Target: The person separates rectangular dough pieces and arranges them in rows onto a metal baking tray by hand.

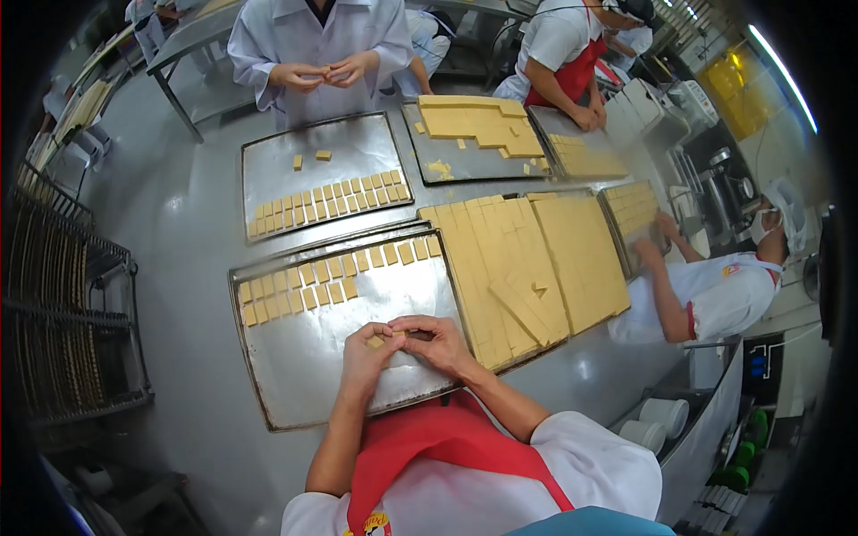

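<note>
Over the lower part of the near metal tray [304, 384], both hands meet with small yellow dough pieces [375, 341] at the fingers. My left hand [366, 355] is closed around a piece, its fingertips pressed together. My right hand [435, 344] pinches another small piece at its fingertips, touching the left fingers. Two rows of yellow rectangular pieces [308, 272] lie across the upper part of this tray; the lower row is shorter. To the right, a large scored slab of yellow dough [474, 277] carries loose strips on top.
Across the table a person in white [313, 54] stands behind a second tray [317, 174] with cut pieces. Another dough slab [581, 259] lies right, beside a person with hands at a tray [639, 223]. More dough [474, 121] lies at the back. A rack [71, 304] stands left.
</note>
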